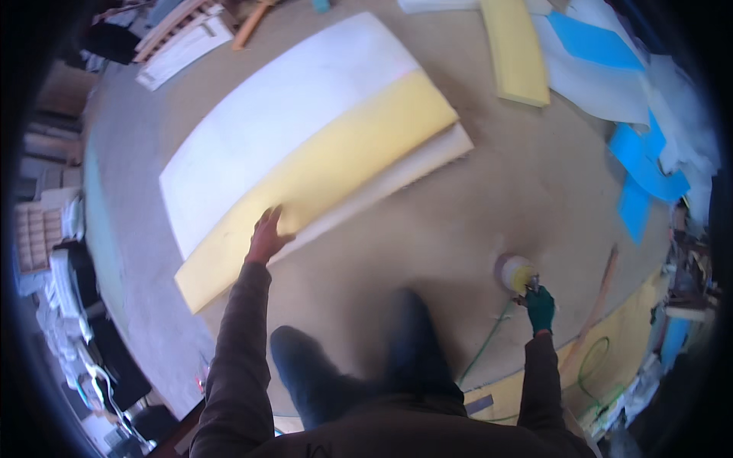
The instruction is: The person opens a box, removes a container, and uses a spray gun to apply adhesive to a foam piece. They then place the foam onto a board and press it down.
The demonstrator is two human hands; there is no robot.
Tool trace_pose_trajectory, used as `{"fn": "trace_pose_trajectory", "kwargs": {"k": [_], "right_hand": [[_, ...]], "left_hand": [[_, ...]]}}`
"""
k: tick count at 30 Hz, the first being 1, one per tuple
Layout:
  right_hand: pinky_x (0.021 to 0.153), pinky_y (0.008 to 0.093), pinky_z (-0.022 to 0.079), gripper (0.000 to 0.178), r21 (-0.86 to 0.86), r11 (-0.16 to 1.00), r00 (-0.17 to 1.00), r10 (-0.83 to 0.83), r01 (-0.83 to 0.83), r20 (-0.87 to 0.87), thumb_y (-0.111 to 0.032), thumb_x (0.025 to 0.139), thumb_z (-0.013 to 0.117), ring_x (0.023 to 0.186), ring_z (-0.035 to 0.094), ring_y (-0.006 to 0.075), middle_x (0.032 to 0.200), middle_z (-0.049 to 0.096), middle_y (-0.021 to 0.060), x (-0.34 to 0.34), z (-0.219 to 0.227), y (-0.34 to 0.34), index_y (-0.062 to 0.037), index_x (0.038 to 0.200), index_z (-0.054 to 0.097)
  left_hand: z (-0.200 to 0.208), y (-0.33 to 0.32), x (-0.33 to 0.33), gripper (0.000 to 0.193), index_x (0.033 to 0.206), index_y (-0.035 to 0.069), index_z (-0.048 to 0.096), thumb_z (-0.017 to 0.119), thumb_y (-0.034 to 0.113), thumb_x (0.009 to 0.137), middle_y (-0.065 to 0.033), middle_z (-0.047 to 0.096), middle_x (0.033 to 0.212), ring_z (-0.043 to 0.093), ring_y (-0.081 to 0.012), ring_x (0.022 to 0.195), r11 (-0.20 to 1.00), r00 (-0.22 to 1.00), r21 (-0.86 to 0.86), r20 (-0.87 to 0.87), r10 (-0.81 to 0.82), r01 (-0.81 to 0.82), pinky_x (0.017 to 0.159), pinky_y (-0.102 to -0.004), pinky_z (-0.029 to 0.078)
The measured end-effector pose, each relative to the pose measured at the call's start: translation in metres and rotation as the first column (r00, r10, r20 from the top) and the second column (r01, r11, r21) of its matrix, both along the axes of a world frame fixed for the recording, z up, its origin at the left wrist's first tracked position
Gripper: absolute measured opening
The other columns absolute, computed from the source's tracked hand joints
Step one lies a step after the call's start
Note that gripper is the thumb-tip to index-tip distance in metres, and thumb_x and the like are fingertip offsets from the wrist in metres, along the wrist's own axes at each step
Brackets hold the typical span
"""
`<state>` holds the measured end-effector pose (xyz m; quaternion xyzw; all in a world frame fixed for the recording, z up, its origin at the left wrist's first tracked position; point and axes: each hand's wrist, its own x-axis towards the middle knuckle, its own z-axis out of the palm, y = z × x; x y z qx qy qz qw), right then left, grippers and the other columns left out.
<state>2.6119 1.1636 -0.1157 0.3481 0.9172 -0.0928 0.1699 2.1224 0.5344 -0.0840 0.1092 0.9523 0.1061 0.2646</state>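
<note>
My bare left hand [267, 237] is at the near edge of a long yellow foam strip [359, 149], its fingers apart. The strip lies along a large white foam sheet [282, 99], and a paler edge shows under it on the near side. Off to the right, my right hand [541, 309] wears a dark green glove and is closed round a spray gun [519, 275] with a round yellowish-white cup. The gun is held away from the foam and is slightly blurred. A thin green hose [489, 340] trails below it towards my legs.
Another yellow foam block [517, 57] lies at the far right, beside white sheeting [588, 84] and bright blue pieces [649, 164]. A thin wooden strip [599, 298] lies right of my glove. Wooden frames [183, 38] stand far left, and mixed items line the left side.
</note>
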Motion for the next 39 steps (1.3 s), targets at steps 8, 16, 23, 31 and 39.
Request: {"fn": "trace_pose_trajectory", "kwargs": {"k": [8,16,23,31,39], "right_hand": [[0.068,0.0469,0.058,0.03,-0.006,0.998,0.973,-0.056,0.056,-0.225,-0.036,0.087,0.079,0.076,0.071,0.0362,0.089,0.07,0.0155,-0.048,0.008,0.02,-0.0108,0.102,0.073],[0.082,0.052,0.057,0.045,-0.112,0.881,0.888,-0.457,0.46,0.05,-0.051,0.092,0.072,0.094,0.075,0.0417,0.097,0.077,0.0194,-0.096,0.011,0.051,-0.0081,0.106,0.069],[0.083,0.0423,0.058,0.051,0.043,0.997,0.977,-0.052,0.063,-0.209,-0.04,0.09,0.076,0.097,0.075,0.0363,0.104,0.075,0.0197,-0.072,0.035,0.042,-0.0035,0.125,0.066],[0.089,0.034,0.056,0.036,-0.306,0.899,0.605,-0.437,0.312,-0.666,-0.024,0.103,0.07,0.103,0.07,0.0197,0.116,0.072,0.0125,-0.176,0.041,-0.046,-0.0005,0.129,0.064],[0.083,0.0393,0.06,0.063,-0.978,0.187,0.807,-0.589,0.093,-0.036,-0.062,0.096,0.069,0.097,0.074,0.0247,0.116,0.072,0.0109,-0.405,-0.04,-0.216,-0.005,0.122,0.067]], "left_hand": [[-0.034,0.005,0.022,0.124,0.171,0.025,0.02,0.094,0.03,0.071,-0.0263,0.008,0.175,0.015,-0.0538,0.158,0.996,0.998,-0.067,0.01,0.056,-0.056,0.123,-0.0605,0.033],[-0.051,-0.006,0.014,0.121,0.171,0.028,0.017,0.092,0.027,0.075,-0.0241,0.009,0.176,0.016,-0.057,0.156,0.99,1.0,-0.138,0.002,-0.005,0.005,0.123,-0.0595,0.034],[-0.042,0.016,0.032,0.119,0.171,0.031,0.016,0.09,0.032,0.078,-0.0208,0.011,0.176,0.02,-0.0576,0.155,0.983,0.994,-0.175,-0.107,0.033,-0.051,0.118,-0.0634,0.038],[-0.027,-0.065,0.075,0.055,0.148,0.006,0.054,0.073,0.017,0.097,-0.0205,0.049,0.155,0.048,-0.0385,0.142,0.907,0.859,0.387,-0.395,0.325,-0.165,0.112,-0.0507,0.046],[-0.056,-0.234,0.17,0.029,0.109,0.012,0.065,0.06,0.04,0.104,-0.0011,0.068,0.102,0.064,-0.0126,0.086,0.013,0.251,0.564,0.348,0.903,-0.826,0.072,-0.03,0.049]]}}
